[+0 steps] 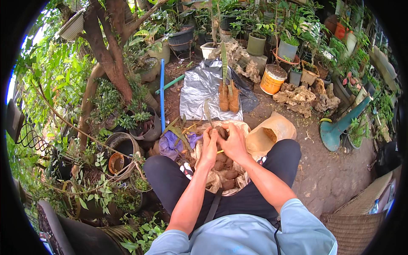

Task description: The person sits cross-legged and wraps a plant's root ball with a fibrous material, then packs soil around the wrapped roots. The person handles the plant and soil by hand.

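Note:
My left hand (pixel 209 146) and my right hand (pixel 234 140) meet around a brown clump (pixel 222 132) at the base of an upright, pointed leaf cutting (pixel 207 111). Beneath them lies an opened pale sack (pixel 212 181) with several brown lumps (pixel 230 174) between my knees. Ahead, two fibre-wrapped bundles (pixel 229 97) lie side by side on a silver plastic sheet (pixel 197 92); a long mottled leaf (pixel 224 60) rises from one. Cut leaves (pixel 178 134) and a purple plastic bag (pixel 170 146) are left of the sack. An open-mouthed tan bag (pixel 280 129) lies to its right.
A blue pipe (pixel 162 95) and a green pipe (pixel 172 83) lie left of the sheet. An orange and white bucket (pixel 273 79), rough porous stones (pixel 296 98) and potted plants stand at the back. To the right is a green funnel-shaped object (pixel 339 127); a wicker chair (pixel 353 220) is lower right.

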`<state>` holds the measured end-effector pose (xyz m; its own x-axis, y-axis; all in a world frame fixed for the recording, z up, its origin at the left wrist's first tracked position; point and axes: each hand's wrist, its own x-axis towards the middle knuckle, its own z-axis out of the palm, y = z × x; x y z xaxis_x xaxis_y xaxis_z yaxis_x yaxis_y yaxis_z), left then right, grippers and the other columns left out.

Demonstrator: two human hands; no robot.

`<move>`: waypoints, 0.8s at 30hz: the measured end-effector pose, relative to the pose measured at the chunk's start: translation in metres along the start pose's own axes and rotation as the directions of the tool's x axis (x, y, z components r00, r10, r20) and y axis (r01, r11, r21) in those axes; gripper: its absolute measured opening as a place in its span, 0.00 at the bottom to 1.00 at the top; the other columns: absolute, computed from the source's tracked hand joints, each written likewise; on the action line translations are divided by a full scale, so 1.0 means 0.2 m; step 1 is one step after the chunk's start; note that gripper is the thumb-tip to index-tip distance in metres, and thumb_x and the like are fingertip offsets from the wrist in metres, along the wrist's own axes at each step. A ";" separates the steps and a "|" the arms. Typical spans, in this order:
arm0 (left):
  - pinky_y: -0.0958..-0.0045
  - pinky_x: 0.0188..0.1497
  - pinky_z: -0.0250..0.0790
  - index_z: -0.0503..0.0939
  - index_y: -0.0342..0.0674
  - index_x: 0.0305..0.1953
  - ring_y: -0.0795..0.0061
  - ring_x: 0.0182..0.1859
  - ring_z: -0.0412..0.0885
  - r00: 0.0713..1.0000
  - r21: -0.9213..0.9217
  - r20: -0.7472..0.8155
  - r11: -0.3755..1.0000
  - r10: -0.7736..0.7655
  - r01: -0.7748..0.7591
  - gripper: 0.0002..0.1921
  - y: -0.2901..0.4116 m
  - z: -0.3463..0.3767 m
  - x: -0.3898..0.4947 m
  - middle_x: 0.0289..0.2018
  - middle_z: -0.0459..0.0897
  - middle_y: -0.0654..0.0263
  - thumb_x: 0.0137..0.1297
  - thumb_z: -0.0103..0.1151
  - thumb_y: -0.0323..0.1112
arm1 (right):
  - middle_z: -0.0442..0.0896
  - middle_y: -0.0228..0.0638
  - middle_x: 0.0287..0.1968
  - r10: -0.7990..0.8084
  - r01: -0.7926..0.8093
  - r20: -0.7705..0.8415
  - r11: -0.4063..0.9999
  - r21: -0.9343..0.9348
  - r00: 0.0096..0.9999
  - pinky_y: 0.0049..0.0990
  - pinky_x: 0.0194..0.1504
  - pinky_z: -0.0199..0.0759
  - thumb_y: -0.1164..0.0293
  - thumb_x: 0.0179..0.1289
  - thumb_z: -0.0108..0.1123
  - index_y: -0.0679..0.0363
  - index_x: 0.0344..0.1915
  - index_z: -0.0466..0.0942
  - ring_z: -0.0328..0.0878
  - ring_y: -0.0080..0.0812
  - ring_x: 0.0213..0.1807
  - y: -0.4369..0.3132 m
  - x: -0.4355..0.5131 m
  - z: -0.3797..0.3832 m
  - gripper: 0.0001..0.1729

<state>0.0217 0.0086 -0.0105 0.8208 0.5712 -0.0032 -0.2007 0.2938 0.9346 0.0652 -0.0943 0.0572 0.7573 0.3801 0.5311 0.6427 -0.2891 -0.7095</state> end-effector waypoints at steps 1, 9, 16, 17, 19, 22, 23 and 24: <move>0.71 0.60 0.60 0.58 0.34 0.65 0.71 0.57 0.68 0.999 0.017 -0.012 0.999 -0.041 0.041 0.30 0.05 0.03 -0.02 0.56 0.70 0.57 0.74 0.50 0.49 | 0.82 0.44 0.42 -0.001 0.002 0.034 1.000 -0.027 0.999 0.35 0.44 0.73 0.73 0.54 0.67 0.66 0.43 0.78 0.78 0.43 0.41 0.00 -0.01 0.00 0.16; 0.72 0.51 0.68 0.65 0.36 0.59 0.77 0.47 0.75 1.000 -0.043 -0.011 0.999 0.001 -0.002 0.24 0.12 0.00 -0.02 0.44 0.78 0.63 0.74 0.49 0.49 | 0.81 0.35 0.38 0.091 -0.125 0.160 0.968 0.217 0.983 0.24 0.37 0.71 0.73 0.52 0.72 0.67 0.43 0.79 0.75 0.23 0.35 0.07 0.00 0.03 0.18; 0.72 0.47 0.70 0.68 0.38 0.53 0.77 0.42 0.77 1.000 -0.369 0.006 0.929 0.016 -0.012 0.21 0.14 0.05 -0.04 0.39 0.77 0.65 0.75 0.45 0.50 | 0.82 0.34 0.32 0.276 -0.364 0.285 0.870 0.333 0.918 0.27 0.37 0.71 0.66 0.50 0.76 0.66 0.39 0.80 0.76 0.24 0.34 0.05 0.00 0.03 0.20; 0.73 0.46 0.70 0.69 0.38 0.53 0.78 0.42 0.76 1.000 -0.380 0.017 0.925 0.016 -0.008 0.20 0.14 0.04 -0.05 0.38 0.77 0.65 0.74 0.47 0.50 | 0.83 0.37 0.33 0.295 -0.367 0.282 0.896 0.248 0.913 0.29 0.38 0.72 0.63 0.50 0.76 0.66 0.39 0.81 0.79 0.28 0.35 0.02 -0.01 0.01 0.21; 0.72 0.42 0.71 0.70 0.38 0.50 0.77 0.38 0.76 0.999 -0.294 -0.024 0.955 -0.031 0.022 0.19 0.13 0.01 -0.03 0.35 0.77 0.66 0.73 0.49 0.50 | 0.84 0.40 0.33 0.283 -0.341 0.285 0.923 0.177 0.916 0.30 0.40 0.73 0.61 0.51 0.75 0.66 0.38 0.81 0.81 0.31 0.37 -0.01 -0.03 0.03 0.22; 0.71 0.34 0.72 0.71 0.40 0.45 0.76 0.32 0.76 0.975 -0.220 -0.177 0.971 -0.134 0.093 0.18 0.23 0.05 -0.06 0.31 0.75 0.66 0.71 0.53 0.50 | 0.81 0.38 0.39 0.129 -0.224 0.345 0.941 0.253 0.930 0.29 0.45 0.70 0.62 0.58 0.69 0.66 0.41 0.81 0.78 0.30 0.43 0.03 -0.05 0.07 0.19; 0.71 0.31 0.72 0.71 0.40 0.43 0.76 0.30 0.75 0.955 -0.206 -0.242 0.971 -0.171 0.122 0.18 0.27 0.07 -0.06 0.30 0.75 0.66 0.71 0.55 0.50 | 0.80 0.39 0.42 0.111 -0.244 0.380 0.914 0.324 0.919 0.29 0.46 0.70 0.63 0.59 0.67 0.66 0.42 0.81 0.77 0.30 0.45 0.04 -0.05 0.07 0.18; 0.73 0.23 0.68 0.73 0.41 0.36 0.77 0.22 0.72 0.918 -0.404 -0.290 0.904 -0.271 0.139 0.17 0.26 0.03 -0.03 0.24 0.74 0.67 0.71 0.55 0.50 | 0.79 0.39 0.44 0.082 -0.263 0.420 0.880 0.395 0.904 0.29 0.47 0.69 0.63 0.61 0.66 0.66 0.43 0.81 0.76 0.30 0.47 0.02 -0.05 0.06 0.17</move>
<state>0.0109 0.0155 0.0397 0.6524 0.6673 -0.3593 -0.2833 0.6544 0.7011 0.0593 -0.0881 0.0440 0.6880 0.6892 0.2272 0.3203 -0.0074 -0.9473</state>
